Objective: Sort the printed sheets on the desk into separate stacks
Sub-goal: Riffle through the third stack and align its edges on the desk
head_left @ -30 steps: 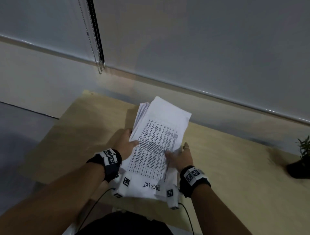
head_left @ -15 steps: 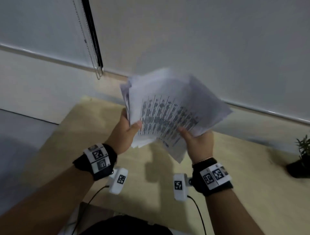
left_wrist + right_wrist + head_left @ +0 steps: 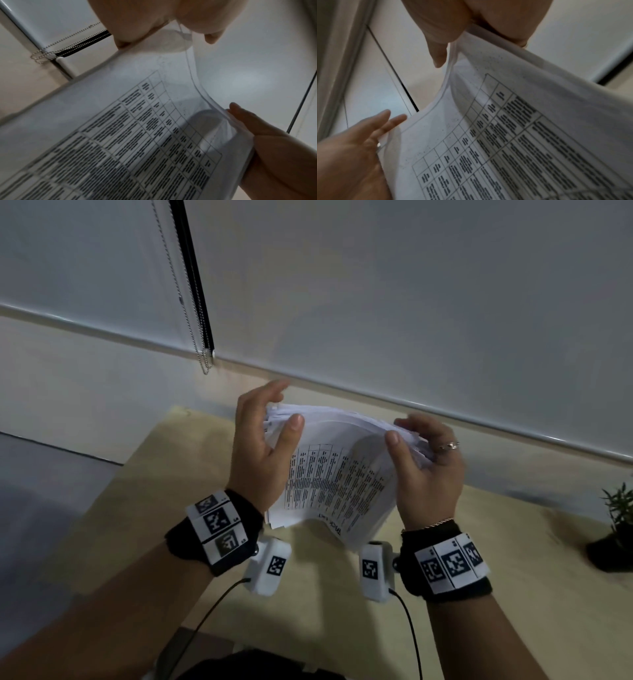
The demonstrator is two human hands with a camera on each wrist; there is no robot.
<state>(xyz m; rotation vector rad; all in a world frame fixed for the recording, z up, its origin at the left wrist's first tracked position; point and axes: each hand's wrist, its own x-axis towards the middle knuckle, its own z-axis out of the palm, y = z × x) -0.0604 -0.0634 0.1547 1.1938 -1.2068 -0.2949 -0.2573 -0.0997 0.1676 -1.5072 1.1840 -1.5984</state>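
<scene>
Your left hand (image 3: 255, 453) clasps the left edge of the printed sheets (image 3: 337, 479), thumb on top, fingers behind. The thin white stack, printed with a ruled table, arches between your hands, above the pale wooden desk (image 3: 171, 491). Your right hand (image 3: 426, 474) grips its right edge.

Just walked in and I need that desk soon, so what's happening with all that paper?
A person is holding a thick sheaf of printed sheets up above the wooden desk, one side in each hand. The left hand grips the left edge, thumb on the top page; the right hand grips the right edge. The top page shows a printed table. No separate stacks lie on the visible desk, so sorting has not visibly begun. A small potted plant stands at the right.
</scene>
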